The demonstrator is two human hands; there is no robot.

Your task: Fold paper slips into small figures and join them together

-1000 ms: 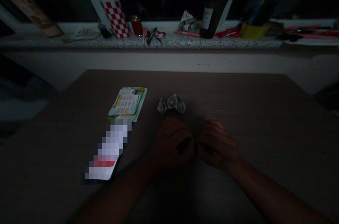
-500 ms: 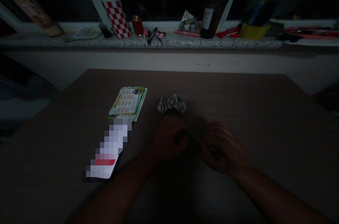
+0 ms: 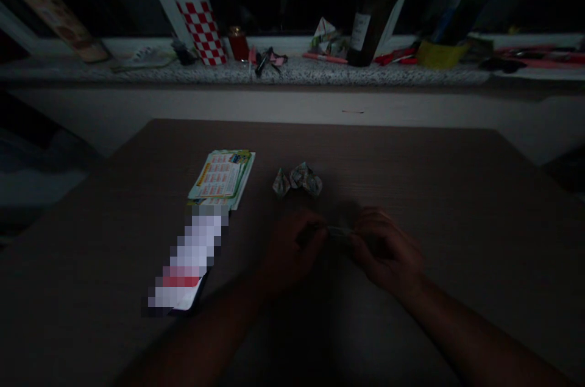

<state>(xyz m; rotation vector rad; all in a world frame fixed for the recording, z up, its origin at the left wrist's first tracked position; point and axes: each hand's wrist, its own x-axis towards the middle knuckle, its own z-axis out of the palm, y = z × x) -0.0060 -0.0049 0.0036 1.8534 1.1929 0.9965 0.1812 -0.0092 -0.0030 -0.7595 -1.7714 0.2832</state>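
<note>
My left hand (image 3: 297, 247) and my right hand (image 3: 388, 247) face each other low over the table, thumbs and fingers pinched. A thin, pale piece of folded paper (image 3: 339, 231) stretches between them, one end in each hand. Most of it is covered by my fingers, and the dim light hides its details. Just beyond my left hand stand small folded paper pieces (image 3: 305, 177), crumpled-looking and printed in pale green and red.
Left of my hands lies a stack of printed paper tickets (image 3: 219, 177). A phone (image 3: 194, 265) with a lit, blurred screen touches its near edge. Along the windowsill (image 3: 297, 75) stand a red-and-white checked bottle (image 3: 201, 30), a dark plastic cup (image 3: 361, 33) and several small items.
The paper between my hands has turned from slanting to nearly level, showing a slightly broader face. My right hand's fingers have shifted and opened a little around it. Everything else stays put.
</note>
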